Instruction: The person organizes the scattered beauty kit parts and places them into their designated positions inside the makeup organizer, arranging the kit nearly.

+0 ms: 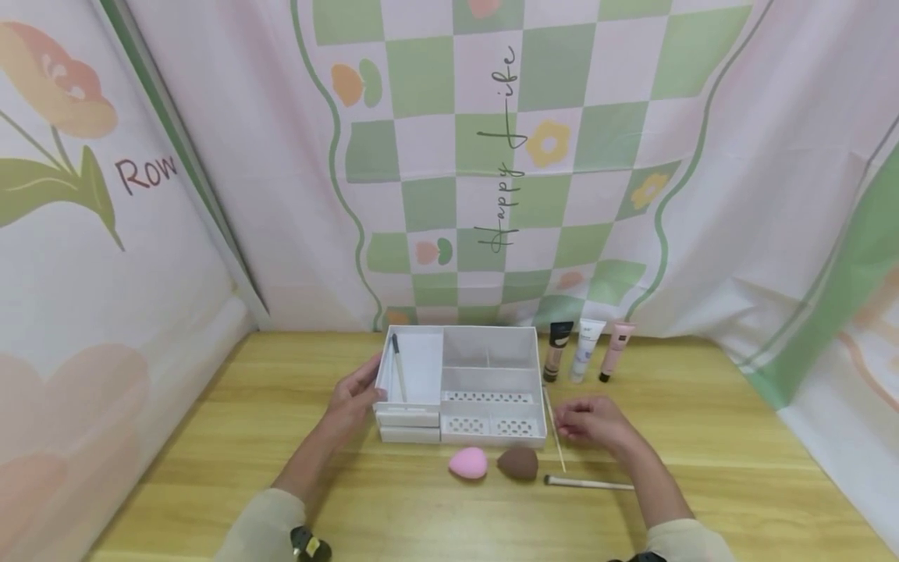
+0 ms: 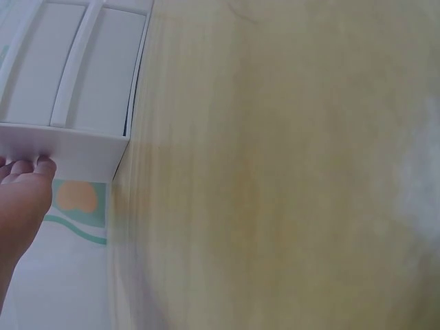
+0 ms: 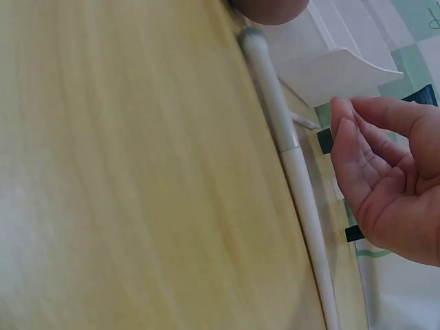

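Note:
At the left side of a white organizer box (image 1: 489, 347) is my left hand (image 1: 353, 398), gripping it with the thumb over the rim and fingertips (image 2: 45, 166) against the outer wall. A dark-tipped makeup brush (image 1: 399, 371) slants inside the left compartment. Just right of the box my right hand (image 1: 593, 420) hovers close over a thin pale stick (image 1: 555, 431) lying on the table. Its thumb and index tips meet with nothing showing between them in the right wrist view. A white-handled makeup brush (image 3: 295, 168) lies in front of that hand.
Pink (image 1: 468, 464) and brown (image 1: 518, 464) makeup sponges lie before the box. Behind my right hand stand a black-topped tube (image 1: 558, 351), a white tube (image 1: 587, 351) and a pink tube (image 1: 616, 351). Patterned cloth (image 1: 485, 195) hangs along the back table edge.

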A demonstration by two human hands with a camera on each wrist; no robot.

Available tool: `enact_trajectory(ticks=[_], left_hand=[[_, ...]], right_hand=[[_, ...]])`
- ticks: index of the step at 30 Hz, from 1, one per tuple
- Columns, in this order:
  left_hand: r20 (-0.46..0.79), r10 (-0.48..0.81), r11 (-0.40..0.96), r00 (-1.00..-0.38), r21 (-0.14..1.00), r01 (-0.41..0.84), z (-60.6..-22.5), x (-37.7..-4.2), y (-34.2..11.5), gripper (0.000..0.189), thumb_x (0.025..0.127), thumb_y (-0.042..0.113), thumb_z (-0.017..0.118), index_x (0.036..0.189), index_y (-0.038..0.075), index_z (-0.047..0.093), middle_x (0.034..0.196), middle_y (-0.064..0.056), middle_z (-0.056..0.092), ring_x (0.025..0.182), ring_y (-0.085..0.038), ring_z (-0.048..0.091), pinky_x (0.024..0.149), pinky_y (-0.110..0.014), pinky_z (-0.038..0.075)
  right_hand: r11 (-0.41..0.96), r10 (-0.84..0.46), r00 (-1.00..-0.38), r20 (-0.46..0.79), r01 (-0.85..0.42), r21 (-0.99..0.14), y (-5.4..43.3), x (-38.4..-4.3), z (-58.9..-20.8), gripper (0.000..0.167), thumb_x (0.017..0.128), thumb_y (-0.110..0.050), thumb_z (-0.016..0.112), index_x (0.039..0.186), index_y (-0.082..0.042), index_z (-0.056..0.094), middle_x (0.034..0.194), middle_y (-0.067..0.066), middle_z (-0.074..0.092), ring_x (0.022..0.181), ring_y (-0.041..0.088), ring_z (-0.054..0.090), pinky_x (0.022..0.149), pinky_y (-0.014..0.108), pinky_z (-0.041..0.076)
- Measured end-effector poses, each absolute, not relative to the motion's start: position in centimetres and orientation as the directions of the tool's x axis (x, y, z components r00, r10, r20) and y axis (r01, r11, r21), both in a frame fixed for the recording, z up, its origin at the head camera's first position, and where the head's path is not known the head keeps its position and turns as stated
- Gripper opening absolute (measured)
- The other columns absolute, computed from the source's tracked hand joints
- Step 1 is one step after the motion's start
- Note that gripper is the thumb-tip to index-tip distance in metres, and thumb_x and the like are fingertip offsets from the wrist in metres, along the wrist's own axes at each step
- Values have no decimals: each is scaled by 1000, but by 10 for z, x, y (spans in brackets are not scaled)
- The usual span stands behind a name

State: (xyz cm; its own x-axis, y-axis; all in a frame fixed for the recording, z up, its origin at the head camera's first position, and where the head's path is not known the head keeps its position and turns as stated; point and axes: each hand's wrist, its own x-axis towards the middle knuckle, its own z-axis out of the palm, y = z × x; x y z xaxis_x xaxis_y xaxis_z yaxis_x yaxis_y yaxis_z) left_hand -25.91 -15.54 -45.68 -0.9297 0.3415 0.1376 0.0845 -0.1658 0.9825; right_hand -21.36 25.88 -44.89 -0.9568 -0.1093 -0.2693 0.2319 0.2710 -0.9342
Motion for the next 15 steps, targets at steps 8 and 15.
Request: enact_trajectory(ticks=[8, 15], left_hand=[[149, 330, -179, -932, 979, 93, -458, -259, -155, 77, 89, -7, 52, 158, -5, 19, 171, -20, 13, 159, -37, 11, 117, -17, 35], [152, 346, -179, -926, 979, 94, -459, -260, -155, 77, 90, -6, 52, 159, -3, 18, 171, -18, 11, 160, -36, 10, 117, -17, 34]], right_hand=[[334, -78, -948, -308, 267, -904, 261, -213, -454, 32, 95, -1, 58, 119, 20, 59, 88, 8, 74, 75, 10, 69, 69, 21, 65], [413, -40, -955, -294, 252, -875, 257, -212, -460, 24, 89, 1, 65, 107, 17, 66, 82, 9, 73, 69, 10, 67, 63, 20, 63]])
